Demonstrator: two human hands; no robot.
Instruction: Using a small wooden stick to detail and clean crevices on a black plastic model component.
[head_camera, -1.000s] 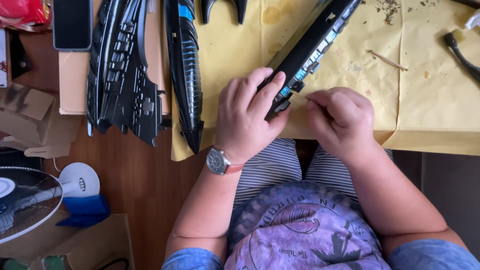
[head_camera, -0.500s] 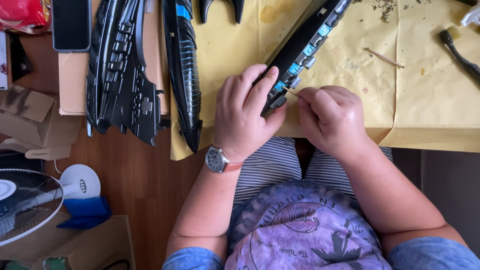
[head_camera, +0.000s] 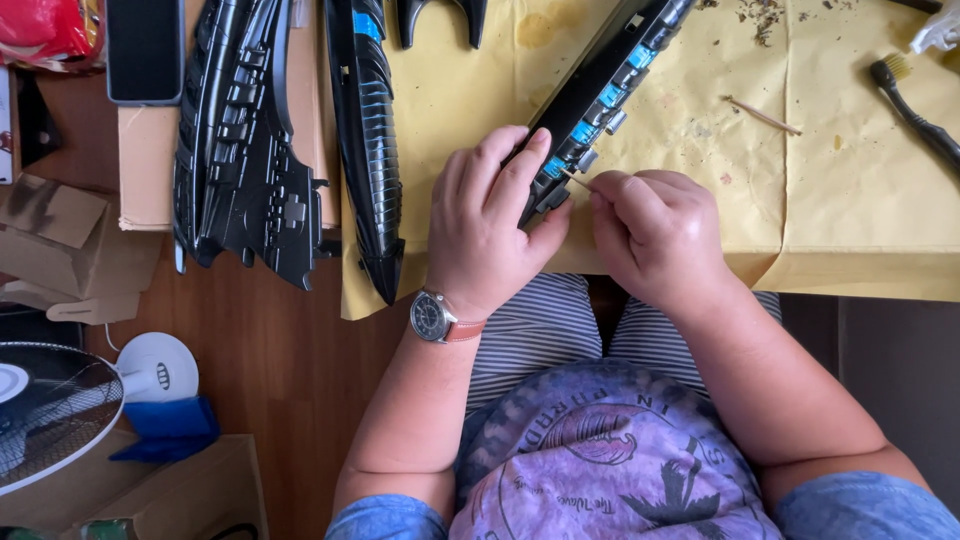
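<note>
left hand (head_camera: 495, 225) wraps the near end of a long black strip (head_camera: 600, 95) with blue blocks, fingers curled over it, thumb under, firm hold. right hand (head_camera: 655, 235) is closed to a pinch on a thin stick (head_camera: 573, 178), tip touching the strip near a blue block, just beside the left fingertips.

strip lies on yellow paper (head_camera: 850, 200), near end at the paper's near edge, over the lap. long axis runs diagonal: near-left end in the hand, far-right end pointing toward the top of view, past the frame edge.

progress, judging only from this view: stick work is at the near end of the strip; dark crumbs (head_camera: 755, 15) on the paper far right suggest some dirt is already out. can't tell which blocks are clean, too small. looks mid-way at best.

around: two other black parts, a wide one (head_camera: 245, 150) on cardboard and a narrow pointed one (head_camera: 368, 140), left of the hands. spare stick (head_camera: 762, 115) and a black brush (head_camera: 915, 110) right. fan (head_camera: 50, 410) near left. watch (head_camera: 432, 315) on left wrist.
</note>
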